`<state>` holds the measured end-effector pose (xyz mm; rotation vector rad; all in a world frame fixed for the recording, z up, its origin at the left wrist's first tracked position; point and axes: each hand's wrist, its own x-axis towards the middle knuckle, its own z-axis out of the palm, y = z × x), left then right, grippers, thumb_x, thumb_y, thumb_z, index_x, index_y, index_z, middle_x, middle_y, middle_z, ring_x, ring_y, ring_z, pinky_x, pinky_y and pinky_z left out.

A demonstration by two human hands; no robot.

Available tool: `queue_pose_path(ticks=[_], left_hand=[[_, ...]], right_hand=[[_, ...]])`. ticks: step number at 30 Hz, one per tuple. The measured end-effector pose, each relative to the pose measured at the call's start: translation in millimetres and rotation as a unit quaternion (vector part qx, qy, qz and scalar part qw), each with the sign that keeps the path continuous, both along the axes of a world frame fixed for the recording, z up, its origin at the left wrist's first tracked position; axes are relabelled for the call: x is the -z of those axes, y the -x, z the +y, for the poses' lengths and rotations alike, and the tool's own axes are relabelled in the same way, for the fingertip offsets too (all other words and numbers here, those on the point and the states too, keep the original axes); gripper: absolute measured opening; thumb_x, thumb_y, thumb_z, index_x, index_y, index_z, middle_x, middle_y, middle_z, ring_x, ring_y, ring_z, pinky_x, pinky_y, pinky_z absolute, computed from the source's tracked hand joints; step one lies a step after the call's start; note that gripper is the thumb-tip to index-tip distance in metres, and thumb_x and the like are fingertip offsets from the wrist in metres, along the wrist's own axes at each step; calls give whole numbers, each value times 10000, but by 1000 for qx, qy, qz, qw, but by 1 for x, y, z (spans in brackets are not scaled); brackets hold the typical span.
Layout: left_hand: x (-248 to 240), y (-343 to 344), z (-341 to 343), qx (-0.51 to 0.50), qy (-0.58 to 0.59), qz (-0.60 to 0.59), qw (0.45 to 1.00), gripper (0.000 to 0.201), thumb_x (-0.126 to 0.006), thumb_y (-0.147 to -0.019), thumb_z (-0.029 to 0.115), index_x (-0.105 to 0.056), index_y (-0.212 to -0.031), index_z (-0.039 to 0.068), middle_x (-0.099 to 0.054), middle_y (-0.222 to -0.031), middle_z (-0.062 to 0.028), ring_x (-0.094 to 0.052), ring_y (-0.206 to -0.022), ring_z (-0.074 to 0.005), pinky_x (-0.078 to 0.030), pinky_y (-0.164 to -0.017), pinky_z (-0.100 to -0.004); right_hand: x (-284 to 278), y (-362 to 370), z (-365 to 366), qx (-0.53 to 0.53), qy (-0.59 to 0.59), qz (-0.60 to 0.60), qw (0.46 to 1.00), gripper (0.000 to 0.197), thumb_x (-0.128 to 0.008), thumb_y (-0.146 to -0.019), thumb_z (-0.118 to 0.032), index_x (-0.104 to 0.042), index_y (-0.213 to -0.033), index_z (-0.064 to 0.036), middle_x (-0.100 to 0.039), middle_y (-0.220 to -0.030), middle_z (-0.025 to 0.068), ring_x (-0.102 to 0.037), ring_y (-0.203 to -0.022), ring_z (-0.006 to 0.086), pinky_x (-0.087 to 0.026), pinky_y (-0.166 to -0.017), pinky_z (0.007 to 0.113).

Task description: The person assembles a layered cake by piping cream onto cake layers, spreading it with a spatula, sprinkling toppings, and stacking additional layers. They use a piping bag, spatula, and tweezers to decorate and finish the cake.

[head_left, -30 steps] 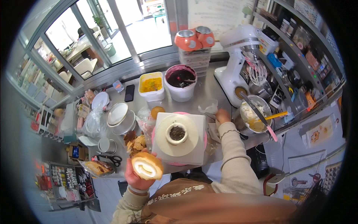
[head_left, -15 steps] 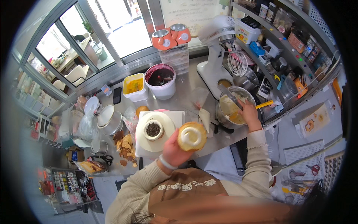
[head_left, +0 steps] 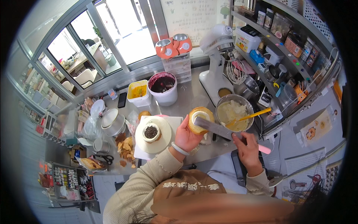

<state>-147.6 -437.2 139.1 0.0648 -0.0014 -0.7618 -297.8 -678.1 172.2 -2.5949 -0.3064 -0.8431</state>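
In my left hand (head_left: 187,135) is a small round sponge cake (head_left: 194,129) with white cream on top, tilted toward the right. My right hand (head_left: 247,148) grips an icing spatula (head_left: 217,129) by its pink handle. The flat metal blade lies across the cake's cream. Just beyond the blade stands a metal mixing bowl (head_left: 219,121) of pale cream, with a yellow-handled scraper (head_left: 257,113) resting in it. To the left, a second small cake (head_left: 151,138) sits on a round white board (head_left: 164,140), its cream ring filled with dark crumbs.
Behind the board are a white bucket (head_left: 166,98) of dark red filling and a tub (head_left: 140,100) of yellow filling. A stand mixer (head_left: 214,63) is at the back. Cake scraps (head_left: 126,147), scissors (head_left: 108,158) and metal tins (head_left: 113,121) lie left. Shelves (head_left: 283,44) line the right.
My right hand has come out of the bowl toward me, bringing the spatula blade over to the cake. My left hand has shifted slightly right and up with the cake.
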Motion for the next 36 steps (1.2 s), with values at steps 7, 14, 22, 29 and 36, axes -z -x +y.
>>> queue_pose_path(ticks=[7,14,22,29,36], left_hand=[[-12,10,-11,46,54,-70,995,516,-315,-1111,383,-452,-1482,53,-500,-1516,-127,-443,-1419,-318,-305,-1207,-515],[-28,14,-13,36,-13,-61,997,522,-307,-1108,364,-427,-1510,52,-413,-1588,-127,-383,-1465,-304,-264,-1229,-499],[-34,20,-2,38,-37,-89,995,542,-281,-1108,356,-391,-1535,41,-393,-1603,-131,-380,-1469,-299,-271,-1228,-475],[-37,30,2,55,-47,-113,991,526,-307,-1110,365,-419,-1518,52,-457,-1562,-113,-431,-1435,-289,-296,-1218,-473],[-36,25,15,47,-8,-76,996,531,-310,-1107,353,-405,-1526,41,-450,-1567,-125,-411,-1454,-294,-270,-1233,-480]], right_hand=[[-2,-6,-5,69,74,-62,993,450,-737,-798,-14,-736,-1226,-152,-601,-1046,122,-605,-866,313,-517,-729,399],[-5,14,15,-28,-142,91,985,388,-760,-854,-84,-724,-1235,-151,-602,-991,112,-591,-820,302,-505,-728,385],[-45,55,-16,53,95,37,993,461,-686,-770,-12,-745,-1199,-171,-606,-1032,113,-594,-846,303,-505,-733,411],[-48,40,3,51,44,-14,998,468,-663,-761,43,-745,-1184,-141,-596,-1035,116,-590,-852,313,-493,-740,423],[-47,51,4,85,15,-5,996,460,-715,-792,0,-732,-1230,-140,-592,-1021,124,-574,-818,304,-493,-703,396]])
